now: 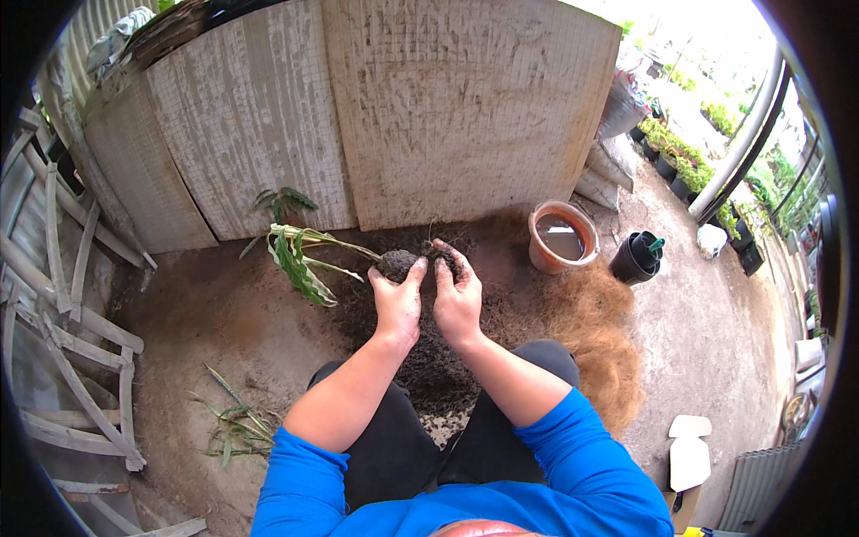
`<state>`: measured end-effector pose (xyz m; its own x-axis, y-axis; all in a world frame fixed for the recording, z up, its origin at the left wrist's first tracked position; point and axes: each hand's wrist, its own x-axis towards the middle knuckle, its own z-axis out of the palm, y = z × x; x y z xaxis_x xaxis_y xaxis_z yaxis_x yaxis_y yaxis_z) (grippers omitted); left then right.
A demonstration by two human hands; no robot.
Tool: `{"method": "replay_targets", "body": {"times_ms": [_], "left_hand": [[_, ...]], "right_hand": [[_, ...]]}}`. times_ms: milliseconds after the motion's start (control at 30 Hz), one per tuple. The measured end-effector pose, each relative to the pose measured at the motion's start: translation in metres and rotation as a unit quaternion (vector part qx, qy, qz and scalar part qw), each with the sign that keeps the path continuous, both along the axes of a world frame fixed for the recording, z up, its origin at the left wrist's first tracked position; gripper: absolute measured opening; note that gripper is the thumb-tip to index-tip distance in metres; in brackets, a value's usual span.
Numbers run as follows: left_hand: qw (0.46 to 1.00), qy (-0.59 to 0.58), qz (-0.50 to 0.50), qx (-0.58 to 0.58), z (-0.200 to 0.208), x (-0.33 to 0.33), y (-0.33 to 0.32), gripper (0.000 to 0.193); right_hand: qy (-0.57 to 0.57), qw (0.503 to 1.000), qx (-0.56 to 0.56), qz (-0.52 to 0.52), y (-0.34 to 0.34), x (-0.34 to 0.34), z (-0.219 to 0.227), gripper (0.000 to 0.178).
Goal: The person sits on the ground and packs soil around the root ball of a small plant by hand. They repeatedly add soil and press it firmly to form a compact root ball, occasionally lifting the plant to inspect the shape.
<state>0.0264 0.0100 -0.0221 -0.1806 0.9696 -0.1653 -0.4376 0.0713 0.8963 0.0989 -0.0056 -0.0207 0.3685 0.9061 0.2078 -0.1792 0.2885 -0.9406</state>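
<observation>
Forearms (358, 385) converging, left hand (398, 302) pinching root ball (395, 265), right hand (458, 306) pinching dark clump (445, 254)

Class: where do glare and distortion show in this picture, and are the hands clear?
Head view: daylight glare washes out the top right, near the pole; fisheye splays the boards and leaves black corners; the left hand and right hand look fairly sharp.
</observation>
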Motion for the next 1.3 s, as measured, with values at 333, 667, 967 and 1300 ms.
{"method": "replay_targets", "body": {"times_ms": [333, 667, 967, 1300], "left_hand": [[0.996, -0.091, -0.009, -0.004, 0.004, 0.002, -0.004, 0.038], [0.988, -0.157, -0.013, -0.007, -0.001, 0.004, -0.003, 0.036], [0.957, -0.279, -0.065, -0.039, -0.013, -0.007, 0.009, 0.027], [0.971, -0.235, -0.04, -0.013, -0.032, -0.006, 0.015, 0.031]], "right_hand": [[-0.074, 0.997, 0.006, 0.0, -0.001, -0.004, -0.013, 0.027], [-0.279, 0.959, 0.052, -0.002, -0.006, -0.002, -0.004, 0.037], [-0.185, 0.978, 0.044, 0.082, -0.003, 0.005, -0.005, 0.039], [-0.283, 0.956, 0.049, 0.05, -0.005, 0.002, 0.0, 0.039]]}}
